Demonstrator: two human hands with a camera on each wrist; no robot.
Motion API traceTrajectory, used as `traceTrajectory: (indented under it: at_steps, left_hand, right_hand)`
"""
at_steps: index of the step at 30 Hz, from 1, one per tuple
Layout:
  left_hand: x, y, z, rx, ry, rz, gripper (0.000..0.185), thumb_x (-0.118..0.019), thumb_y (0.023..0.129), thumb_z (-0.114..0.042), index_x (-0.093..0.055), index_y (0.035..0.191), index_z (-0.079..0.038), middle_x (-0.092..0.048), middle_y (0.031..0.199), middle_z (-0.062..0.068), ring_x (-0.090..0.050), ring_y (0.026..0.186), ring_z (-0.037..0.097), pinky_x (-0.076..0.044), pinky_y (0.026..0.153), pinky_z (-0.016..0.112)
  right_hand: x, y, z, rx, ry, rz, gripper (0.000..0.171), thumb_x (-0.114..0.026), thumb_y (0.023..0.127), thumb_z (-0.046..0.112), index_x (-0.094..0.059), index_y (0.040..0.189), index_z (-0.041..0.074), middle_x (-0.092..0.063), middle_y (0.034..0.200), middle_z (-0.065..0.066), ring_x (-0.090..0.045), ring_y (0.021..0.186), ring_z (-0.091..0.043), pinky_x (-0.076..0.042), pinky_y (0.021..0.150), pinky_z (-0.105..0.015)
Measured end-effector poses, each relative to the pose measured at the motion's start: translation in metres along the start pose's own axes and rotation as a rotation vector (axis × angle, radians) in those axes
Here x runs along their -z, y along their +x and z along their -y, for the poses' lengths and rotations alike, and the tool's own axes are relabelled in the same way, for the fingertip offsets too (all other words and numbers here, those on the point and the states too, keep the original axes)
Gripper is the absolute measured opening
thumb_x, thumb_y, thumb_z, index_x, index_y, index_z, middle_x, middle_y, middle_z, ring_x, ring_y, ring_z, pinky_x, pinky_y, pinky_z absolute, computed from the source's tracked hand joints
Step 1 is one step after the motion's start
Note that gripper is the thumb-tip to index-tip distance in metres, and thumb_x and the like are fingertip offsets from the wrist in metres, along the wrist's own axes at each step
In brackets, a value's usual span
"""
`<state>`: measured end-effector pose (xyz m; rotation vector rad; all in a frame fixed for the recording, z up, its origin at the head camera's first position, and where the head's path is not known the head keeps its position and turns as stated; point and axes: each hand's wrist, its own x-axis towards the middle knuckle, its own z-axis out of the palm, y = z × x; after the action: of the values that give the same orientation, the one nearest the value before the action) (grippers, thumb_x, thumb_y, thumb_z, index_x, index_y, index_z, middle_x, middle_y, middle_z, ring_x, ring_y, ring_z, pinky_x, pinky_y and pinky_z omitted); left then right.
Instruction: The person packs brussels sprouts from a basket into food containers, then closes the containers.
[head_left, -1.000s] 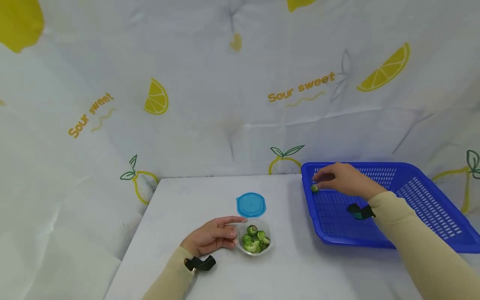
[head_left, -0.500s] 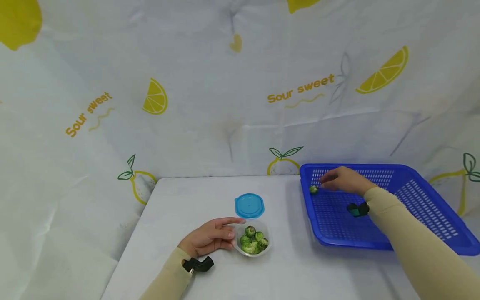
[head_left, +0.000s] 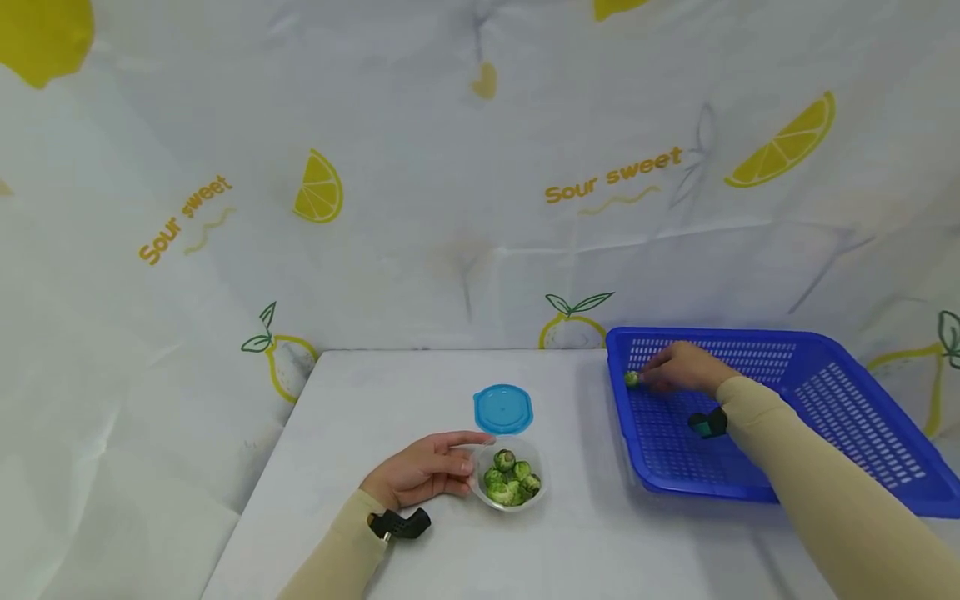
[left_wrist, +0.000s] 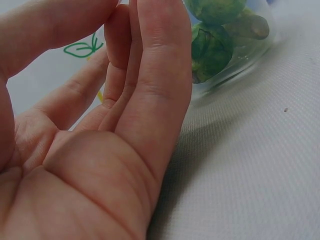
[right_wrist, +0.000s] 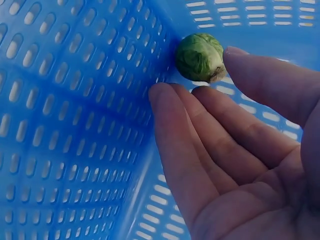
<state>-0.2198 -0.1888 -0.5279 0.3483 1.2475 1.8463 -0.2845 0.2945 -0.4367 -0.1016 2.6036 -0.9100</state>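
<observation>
A small clear plastic bowl (head_left: 542, 487) holds several Brussels sprouts (head_left: 510, 492) on the white table. My left hand (head_left: 423, 473) rests against the bowl's left side, its index fingertip at the far rim. In the left wrist view its fingers (left_wrist: 162, 65) extend alongside the bowl. Inside the blue plastic basket (head_left: 637, 458), a single Brussels sprout (right_wrist: 197, 57) sits in the corner at the left wall. My right hand (head_left: 686, 368) reaches down to it. In the right wrist view, the thumb tip overlaps the sprout's edge and the other fingertips are just below, with nothing gripped between them.
A blue lid (head_left: 503, 409) lies flat on the table just behind the bowl. The basket's slotted walls rise around the right hand. Behind the table (head_left: 375, 400) hangs a white sheet (head_left: 420, 208) printed with lemons.
My right hand has drawn back slightly from the sprout, then lowered toward it in the basket corner. The left hand stays at the bowl.
</observation>
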Motion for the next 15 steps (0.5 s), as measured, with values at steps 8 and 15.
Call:
traceTrajectory:
  at_steps: [8,15]
  left_hand:
    - [0.001,0.001,-0.001,-0.001,0.012,0.016,0.067,-0.071,0.102,-0.006,-0.044,0.164,-0.006,-0.064,0.093,-0.004,-0.074,0.089,0.008,-0.066,0.089,0.026]
    - [0.003,0.0,0.0,-0.015,0.004,0.03,0.067,-0.071,0.102,-0.006,-0.044,0.164,-0.005,-0.065,0.093,-0.004,-0.074,0.089,0.008,-0.066,0.088,0.026]
  right_hand:
    - [-0.005,0.011,0.0,-0.054,0.013,-0.038,0.038,-0.076,0.1,0.029,-0.08,0.11,-0.007,-0.082,0.095,-0.011,-0.078,0.085,-0.019,-0.067,0.081,-0.038]
    - [-0.011,0.015,0.01,-0.101,0.061,-0.102,0.035,-0.078,0.098,0.024,-0.078,0.103,-0.01,-0.081,0.089,-0.014,-0.077,0.076,-0.019,-0.068,0.073,-0.037]
